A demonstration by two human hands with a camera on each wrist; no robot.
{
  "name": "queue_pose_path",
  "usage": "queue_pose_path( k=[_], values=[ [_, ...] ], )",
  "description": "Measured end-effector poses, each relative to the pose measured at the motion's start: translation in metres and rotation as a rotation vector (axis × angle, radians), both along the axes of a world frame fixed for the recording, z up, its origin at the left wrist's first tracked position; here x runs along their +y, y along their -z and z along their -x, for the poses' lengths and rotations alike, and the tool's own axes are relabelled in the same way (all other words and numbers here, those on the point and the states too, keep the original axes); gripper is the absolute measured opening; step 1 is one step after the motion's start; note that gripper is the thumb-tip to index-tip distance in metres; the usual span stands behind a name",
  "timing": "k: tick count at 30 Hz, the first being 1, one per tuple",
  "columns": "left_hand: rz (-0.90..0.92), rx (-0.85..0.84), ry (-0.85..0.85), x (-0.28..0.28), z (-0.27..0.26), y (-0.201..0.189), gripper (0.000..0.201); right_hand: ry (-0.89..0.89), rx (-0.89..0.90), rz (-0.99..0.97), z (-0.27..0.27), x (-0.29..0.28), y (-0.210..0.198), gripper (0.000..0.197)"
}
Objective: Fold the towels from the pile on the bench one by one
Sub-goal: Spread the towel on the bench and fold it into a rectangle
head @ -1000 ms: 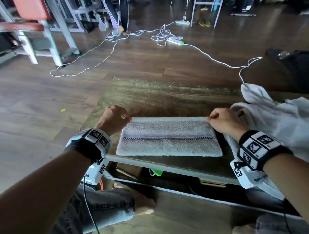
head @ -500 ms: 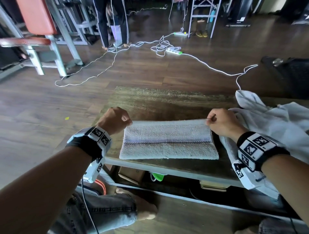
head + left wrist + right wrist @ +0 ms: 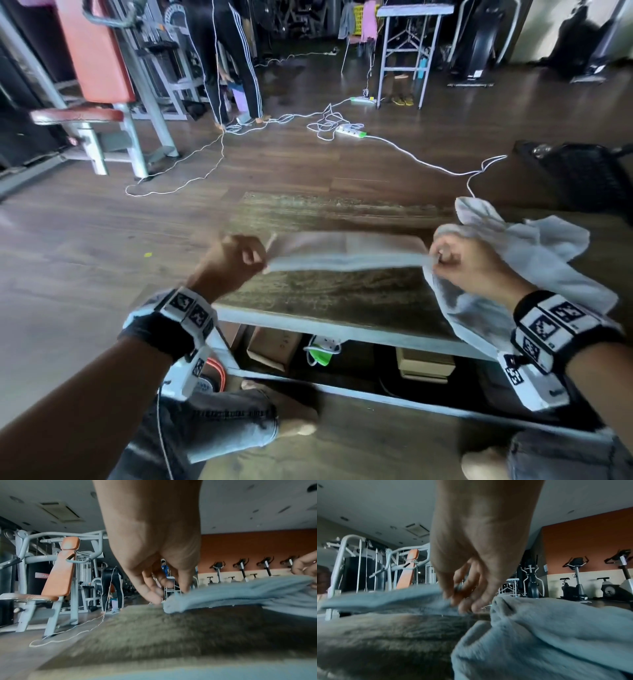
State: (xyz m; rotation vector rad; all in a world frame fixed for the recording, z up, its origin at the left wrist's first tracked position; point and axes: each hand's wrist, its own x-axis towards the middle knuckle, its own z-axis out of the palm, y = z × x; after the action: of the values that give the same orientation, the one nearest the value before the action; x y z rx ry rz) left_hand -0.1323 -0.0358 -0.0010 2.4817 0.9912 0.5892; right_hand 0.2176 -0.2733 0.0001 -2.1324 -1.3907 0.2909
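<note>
A folded white towel (image 3: 347,253) is stretched flat a little above the wooden bench (image 3: 325,294), blurred by motion. My left hand (image 3: 255,258) pinches its left end, and the left wrist view shows that hand (image 3: 169,595) with fingers curled at the towel's (image 3: 240,593) corner. My right hand (image 3: 442,257) pinches the right end; the right wrist view has my right hand (image 3: 458,601) closed on the towel's (image 3: 385,599) edge. The pile of crumpled white towels (image 3: 534,260) lies on the bench just right of my right hand, also filling the lower right of the right wrist view (image 3: 547,635).
White cables and a power strip (image 3: 349,132) trail over the floor beyond the bench. A gym machine with an orange seat (image 3: 92,78) stands far left. A person's legs (image 3: 236,61) are at the back. Boxes (image 3: 274,346) sit under the bench. My knees are below its front edge.
The folded towel lay flat on the bench near the front edge; both hands have lifted it and carried it away from me. The head view has tilted up.
</note>
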Motion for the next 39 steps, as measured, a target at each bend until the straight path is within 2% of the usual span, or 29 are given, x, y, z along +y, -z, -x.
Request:
queue_pose_path(
  k=[2,3,5,6,11,16,22,28,31,32,35,36,37,39],
  values=[
    [0.147,0.149,-0.016,-0.018,0.01,0.023,0.024,-0.076,0.124,0.324,0.002,-0.015,0.013,0.019],
    [0.195,0.191,-0.031,-0.027,0.012,0.032,0.021,-0.077,0.141,0.389,0.004,-0.021,0.019,0.014],
    [0.218,0.194,-0.116,-0.041,0.012,0.046,0.008,0.007,0.117,0.32,0.009,-0.025,0.029,0.004],
    [0.232,0.185,-0.173,-0.046,0.01,0.05,0.007,0.065,0.092,0.269,0.012,-0.025,0.033,0.006],
    [0.268,0.156,-0.383,-0.05,-0.006,0.06,0.029,0.231,-0.026,0.237,0.028,-0.02,0.045,0.044],
    [0.298,0.059,-0.485,-0.047,-0.02,0.058,0.033,0.281,-0.037,0.21,0.037,-0.02,0.051,0.049],
    [0.327,0.017,-0.487,-0.037,-0.025,0.055,0.019,0.255,-0.037,0.234,0.033,-0.019,0.047,0.046],
    [0.293,-0.019,-0.555,-0.032,-0.021,0.046,0.017,0.261,0.02,0.232,0.031,-0.021,0.034,0.029],
    [0.307,0.005,-0.518,-0.031,-0.021,0.047,0.016,0.222,0.042,0.301,0.03,-0.019,0.037,0.03],
    [0.323,0.025,-0.501,-0.032,-0.022,0.047,0.021,0.211,0.046,0.313,0.029,-0.018,0.039,0.03],
    [0.344,0.139,-0.458,-0.035,-0.027,0.05,0.067,0.207,0.046,0.336,0.029,-0.016,0.042,0.035],
    [0.338,0.141,-0.453,-0.037,-0.029,0.05,0.073,0.21,0.047,0.343,0.029,-0.015,0.043,0.037],
    [0.336,0.111,-0.449,-0.04,-0.031,0.048,0.072,0.216,0.047,0.348,0.03,-0.015,0.042,0.037],
    [0.341,0.038,-0.462,-0.042,-0.034,0.048,0.057,0.216,0.05,0.351,0.03,-0.015,0.039,0.038]
  ],
)
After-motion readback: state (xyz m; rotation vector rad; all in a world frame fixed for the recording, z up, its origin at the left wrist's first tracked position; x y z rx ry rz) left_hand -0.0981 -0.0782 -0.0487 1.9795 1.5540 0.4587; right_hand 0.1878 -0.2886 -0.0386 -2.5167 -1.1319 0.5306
